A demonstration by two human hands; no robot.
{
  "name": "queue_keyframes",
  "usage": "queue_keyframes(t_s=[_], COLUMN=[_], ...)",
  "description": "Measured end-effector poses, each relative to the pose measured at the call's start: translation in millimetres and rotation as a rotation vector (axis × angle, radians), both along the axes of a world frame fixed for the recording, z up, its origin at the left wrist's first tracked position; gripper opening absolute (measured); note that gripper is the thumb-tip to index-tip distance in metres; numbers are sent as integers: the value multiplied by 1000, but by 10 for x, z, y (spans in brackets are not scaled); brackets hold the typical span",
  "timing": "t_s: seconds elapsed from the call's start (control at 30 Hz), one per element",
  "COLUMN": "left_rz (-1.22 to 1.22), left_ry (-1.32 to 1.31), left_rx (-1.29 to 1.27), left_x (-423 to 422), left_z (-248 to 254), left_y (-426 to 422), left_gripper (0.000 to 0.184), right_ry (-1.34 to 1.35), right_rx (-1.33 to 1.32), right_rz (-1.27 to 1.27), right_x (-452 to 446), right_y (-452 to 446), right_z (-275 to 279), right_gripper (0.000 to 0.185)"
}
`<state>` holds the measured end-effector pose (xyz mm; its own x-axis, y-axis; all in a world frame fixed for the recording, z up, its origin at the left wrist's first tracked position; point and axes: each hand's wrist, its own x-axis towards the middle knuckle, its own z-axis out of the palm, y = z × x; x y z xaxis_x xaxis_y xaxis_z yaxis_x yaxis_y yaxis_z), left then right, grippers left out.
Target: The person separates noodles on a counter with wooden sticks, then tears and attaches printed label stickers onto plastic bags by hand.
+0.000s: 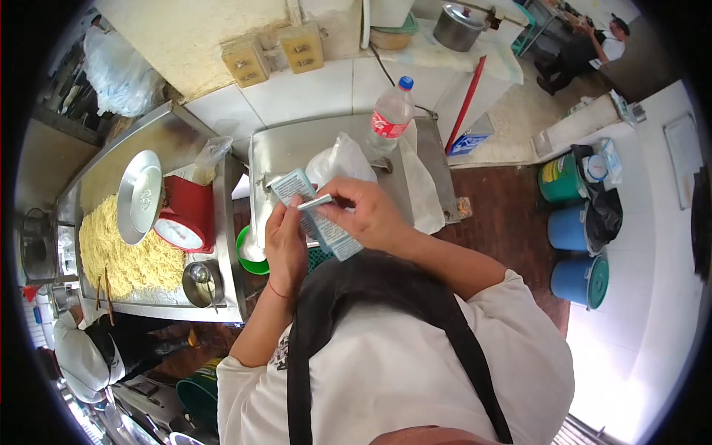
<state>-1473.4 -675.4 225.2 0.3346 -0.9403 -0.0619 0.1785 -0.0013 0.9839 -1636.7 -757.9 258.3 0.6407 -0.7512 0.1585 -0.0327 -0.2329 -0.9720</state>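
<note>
Both hands hold a pale blue printed packet (342, 243) in front of my dark apron. My left hand (286, 236) grips its left side with thumb and fingers. My right hand (368, 213) pinches the packet's upper edge, where a narrow strip looks folded or raised. Just beyond the hands, a white plastic bag (350, 157) lies on the metal work surface (297, 139). A clear bottle (391, 116) with a red label and blue cap stands behind the bag. To the left of my left hand is a green bowl (253, 256) with something white in it.
At left, a metal tray holds yellow noodles (119, 248), with a red scale (194, 215) and a metal pot (202, 283) beside them. A person (85, 348) stands lower left, another (593, 48) upper right. Blue bins (569, 278) line the right wall. A lidded pot (457, 28) stands behind.
</note>
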Motion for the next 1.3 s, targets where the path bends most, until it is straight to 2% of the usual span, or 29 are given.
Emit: queue_keyframes(t_s=[0.1, 0.2, 0.27, 0.33, 0.4, 0.47, 0.53, 0.63, 0.8, 0.93, 1.03, 1.13, 1.23, 1.3], left_rz=[-64, -159, -123, -88, -53, -21, 3, 52, 145, 207, 226, 240, 238, 239], left_ry=[325, 250, 215, 216, 220, 203, 196, 155, 137, 179, 186, 193, 200, 209], left_rx=[-24, -106, -94, -92, -80, -53, -38, -6, 41, 76, 92, 104, 108, 102], left_x=[-137, -203, -203, -196, -225, -255, -316, -429, -592, -684, -731, -771, -785, -793], left_z=[150, 304, 306, 275, 265, 253, 251, 240, 170, 125, 125, 109, 82, 84], left_y=[-42, -83, -93, -101, -96, -83, -70, -60, -7, 43, 40, 33, 31, 19], left_gripper=[37, 38, 37, 36, 33, 31, 28, 26, 26, 25, 25, 25, 25, 24], right_ry=[29, -43, -44, -110, 77, 59, 160, 236, 379, 391, 511, 471, 599, 499], right_rx=[118, 131, 21, 3, -175, -264, -388, -481, -469, -574, -683, -711, -642, -486], right_rz=[-9, -201, -442, -571, -682, -736, -794, -741, -744, -753, -740, -750, -752, -780], right_x=[-199, -459, -707, -1004, -1313, -1450, -1514, -1514, -1282, -1160, -1137, -1184, -1372, -1546], right_y=[-102, -316, -593, -1094, -1718, -2322, -2946, -3814, -4403, -4681, -4799, -4742, -4289, -3801], right_z=[48, 34, 162, 161, 99, 41, -85, -372, -471, -647, -739, -709, -433, -295], right_gripper=[16, 23, 29, 33, 34, 33, 31, 30, 28, 28, 28, 29, 31, 31])
